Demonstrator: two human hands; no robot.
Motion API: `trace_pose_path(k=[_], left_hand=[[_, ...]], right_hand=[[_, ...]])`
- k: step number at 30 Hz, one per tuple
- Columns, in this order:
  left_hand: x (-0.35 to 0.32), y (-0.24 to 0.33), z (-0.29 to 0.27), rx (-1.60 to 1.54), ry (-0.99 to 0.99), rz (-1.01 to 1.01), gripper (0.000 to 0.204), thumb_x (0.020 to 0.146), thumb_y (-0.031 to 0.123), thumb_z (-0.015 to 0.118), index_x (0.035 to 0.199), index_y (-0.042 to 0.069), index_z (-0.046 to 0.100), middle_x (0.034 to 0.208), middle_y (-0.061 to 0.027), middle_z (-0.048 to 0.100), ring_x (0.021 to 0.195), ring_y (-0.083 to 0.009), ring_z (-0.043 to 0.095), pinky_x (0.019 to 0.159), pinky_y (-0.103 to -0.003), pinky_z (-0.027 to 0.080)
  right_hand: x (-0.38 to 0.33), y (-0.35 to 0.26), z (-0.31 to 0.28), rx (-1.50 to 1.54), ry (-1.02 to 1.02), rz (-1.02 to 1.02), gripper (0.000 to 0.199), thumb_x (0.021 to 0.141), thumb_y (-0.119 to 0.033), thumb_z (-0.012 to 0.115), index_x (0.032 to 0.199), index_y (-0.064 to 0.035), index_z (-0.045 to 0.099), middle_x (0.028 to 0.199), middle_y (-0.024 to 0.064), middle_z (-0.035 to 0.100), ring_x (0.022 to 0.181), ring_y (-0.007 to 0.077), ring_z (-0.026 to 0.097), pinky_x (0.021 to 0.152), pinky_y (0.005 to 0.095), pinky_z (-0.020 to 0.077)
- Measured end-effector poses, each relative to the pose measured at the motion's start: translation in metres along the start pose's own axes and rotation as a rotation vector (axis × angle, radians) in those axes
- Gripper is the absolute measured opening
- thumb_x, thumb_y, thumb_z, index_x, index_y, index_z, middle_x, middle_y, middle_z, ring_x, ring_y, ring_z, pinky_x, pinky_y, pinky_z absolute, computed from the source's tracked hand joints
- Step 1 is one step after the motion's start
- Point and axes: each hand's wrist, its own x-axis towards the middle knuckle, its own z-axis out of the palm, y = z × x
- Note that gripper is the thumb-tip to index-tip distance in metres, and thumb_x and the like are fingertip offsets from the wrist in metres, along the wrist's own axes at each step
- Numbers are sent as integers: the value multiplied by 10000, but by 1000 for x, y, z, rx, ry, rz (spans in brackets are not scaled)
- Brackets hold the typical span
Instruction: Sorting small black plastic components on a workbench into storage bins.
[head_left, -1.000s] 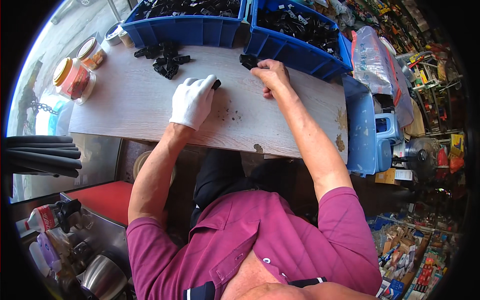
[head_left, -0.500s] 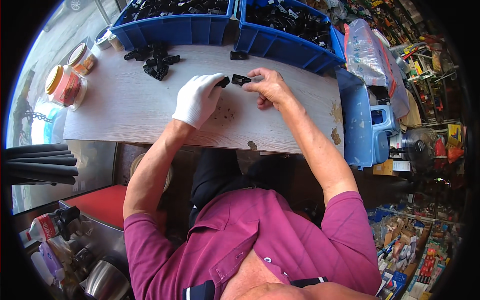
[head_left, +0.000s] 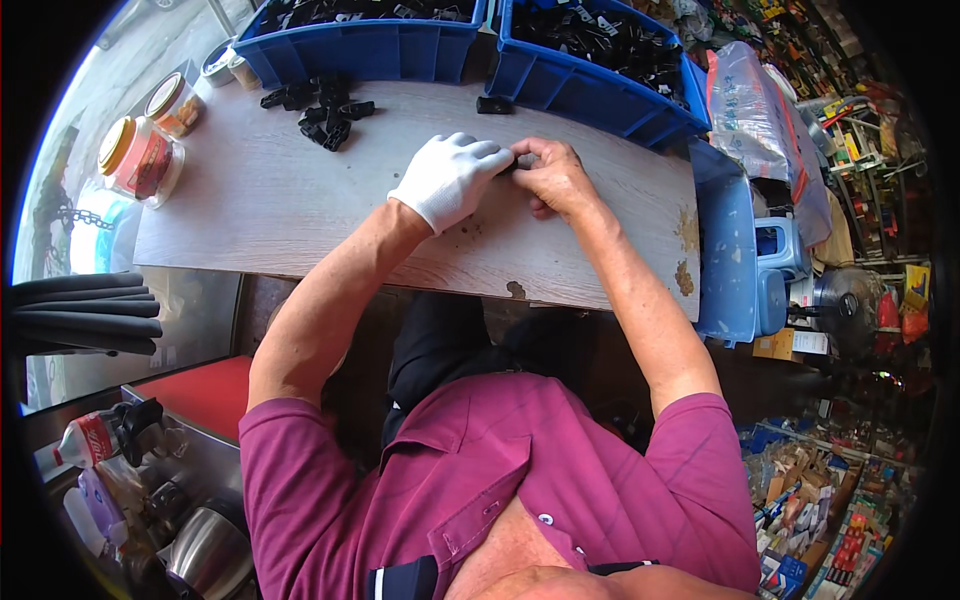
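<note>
1. While the jars at the frame's upper left show reddish and orange contents, what these are is hard to make out.
2. Top, left of centre: the left blue bin, full of black parts, cut off above.
3. Upper centre: the gloved left hand, fingers bent together; its grip is hidden, so I cannot tell.
4. Just beside: a black piece, mostly covered, pinched by the bare right hand.
5. Top, right of centre: the right blue bin, holding similar black parts.
</note>
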Motion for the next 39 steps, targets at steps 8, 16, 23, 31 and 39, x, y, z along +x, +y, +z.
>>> trace_pose_path(k=[8,16,23,31,39], left_hand=[[-10,13,-10,102,175,-48,320,833,105,675,1152,103,692,1040,-94,703,965,-318,674,829,-448,555],[-77,-62,-54,709,156,-558,259,898,262,712,1139,169,709,982,-32,737,926,-304,699,741,-468,534],[-69,-24,-49,445,154,-358,247,878,191,720,1116,131,700,950,-71,738,881,-311,691,727,-431,565],[-55,-13,-42,305,132,-221,146,891,113,670,1035,135,683,920,-58,728,860,-298,680,731,-421,545],[-51,-9,-40,235,90,-261,147,902,115,666,1048,123,649,902,-62,717,871,-305,671,730,-438,529]], right_hand=[[-4,-4,1,2,-11,-29,307,843,-166,799,1138,-124,724,604,-57,526,461,64,485,401,255,432],[-9,27,-19,437,63,27,520,837,-223,848,1243,1,613,558,-10,529,445,129,599,435,325,557],[0,94,-95,724,553,83,365,838,-213,845,1135,-71,689,556,26,504,504,216,624,538,439,630],[2,84,-95,615,589,31,417,856,-190,831,1232,-73,694,609,30,546,523,185,621,567,417,634],[41,4,-21,188,200,-74,559,866,-200,821,1384,-105,633,639,29,570,469,121,574,399,311,537]])
